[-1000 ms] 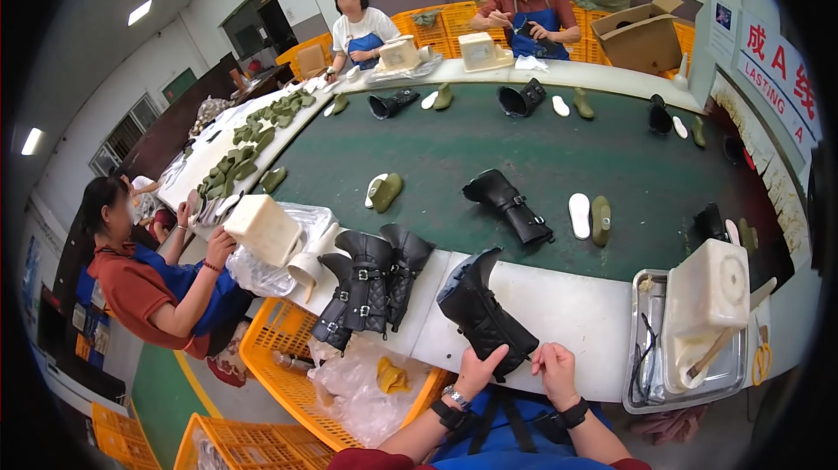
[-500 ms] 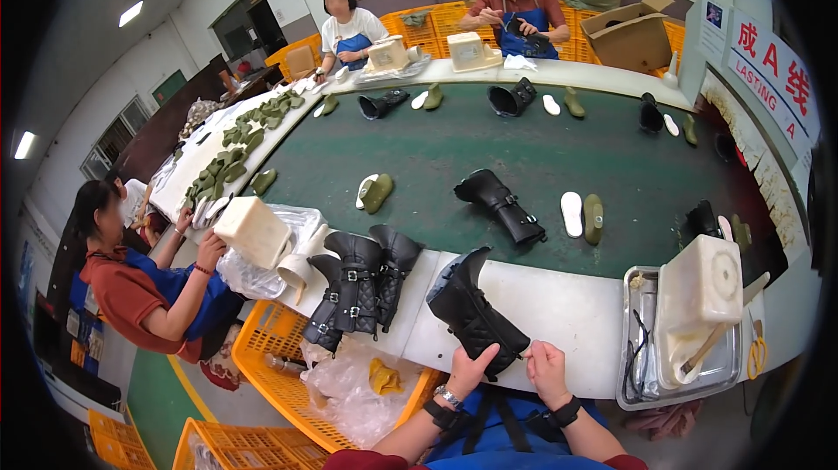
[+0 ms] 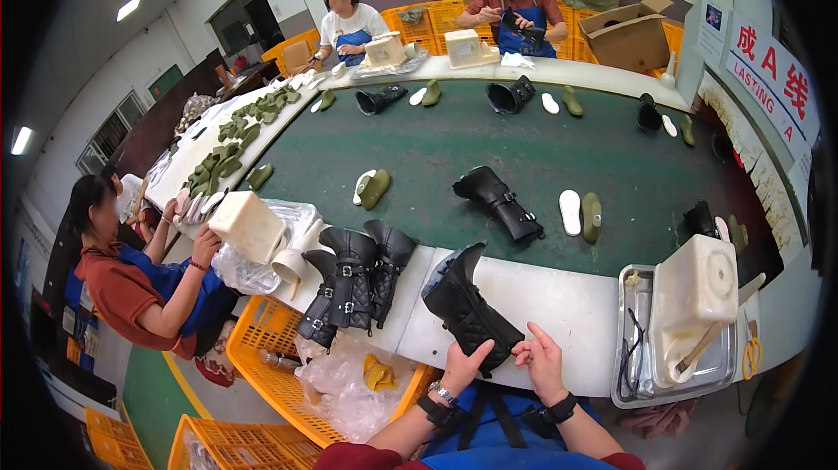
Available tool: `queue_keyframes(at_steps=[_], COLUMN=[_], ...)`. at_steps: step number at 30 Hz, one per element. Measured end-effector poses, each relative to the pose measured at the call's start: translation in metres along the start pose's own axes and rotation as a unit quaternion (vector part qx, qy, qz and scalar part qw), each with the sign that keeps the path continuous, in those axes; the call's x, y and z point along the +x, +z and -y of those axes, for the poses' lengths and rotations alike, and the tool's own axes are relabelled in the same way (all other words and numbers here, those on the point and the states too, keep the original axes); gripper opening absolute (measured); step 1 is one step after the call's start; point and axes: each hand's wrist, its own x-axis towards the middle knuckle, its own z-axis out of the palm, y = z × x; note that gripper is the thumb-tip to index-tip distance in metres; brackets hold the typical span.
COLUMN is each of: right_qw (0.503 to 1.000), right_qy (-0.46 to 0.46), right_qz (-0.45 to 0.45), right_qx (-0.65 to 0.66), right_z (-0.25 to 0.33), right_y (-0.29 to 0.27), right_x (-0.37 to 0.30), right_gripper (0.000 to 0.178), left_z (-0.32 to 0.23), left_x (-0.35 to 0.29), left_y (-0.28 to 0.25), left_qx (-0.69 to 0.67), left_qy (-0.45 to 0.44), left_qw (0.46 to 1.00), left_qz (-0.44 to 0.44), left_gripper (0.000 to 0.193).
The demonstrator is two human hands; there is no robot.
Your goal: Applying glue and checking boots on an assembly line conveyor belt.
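A black quilted boot upper (image 3: 471,308) lies slantwise on the white table edge in front of me, its wide shaft pointing away to the left. My left hand (image 3: 467,365) grips its near end, thumb on top. Beside that end is my right hand (image 3: 543,363), its index finger stretched out and the other fingers partly curled, touching or nearly touching the boot upper. I see nothing in the right hand. Just left stand several more black boot uppers (image 3: 353,274) with buckled straps, bunched together.
Beyond lies a green belt (image 3: 419,182) carrying boot uppers, white insoles (image 3: 569,212) and olive shoe lasts (image 3: 591,217). At right, a metal tray (image 3: 633,391) holds a cream glue container (image 3: 696,287) and brush; yellow scissors (image 3: 752,352) lie beside it. Orange crates (image 3: 271,317) stand lower left. Co-workers sit left and opposite.
My right hand's pinched fingers have loosened and its index finger now stretches out. The boot upper has shifted very slightly left, still in my left hand. The co-worker at far left-centre has raised their head.
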Motion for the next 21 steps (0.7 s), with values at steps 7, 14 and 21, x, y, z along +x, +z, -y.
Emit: queue_keyframes(at_steps=[7,14,21], right_qw=[0.999,0.999,0.998], right_qy=[-0.019,-0.019,0.000], right_qz=[-0.009,0.004,0.014], right_qx=[0.027,-0.048,-0.062], right_z=[0.006,0.016,0.022], right_y=[0.004,0.010,0.011], right_x=[0.000,-0.005,-0.005], right_gripper=[0.047,0.057,0.054], left_z=[0.001,-0.001,-0.004], left_x=[0.000,0.000,-0.001], left_y=[0.000,0.000,0.002], left_qx=[-0.007,-0.001,-0.010], left_qy=[0.004,0.009,-0.001], left_qw=[1.000,1.000,1.000], left_qz=[-0.005,-0.002,-0.004], left_gripper=[0.024,0.025,0.025])
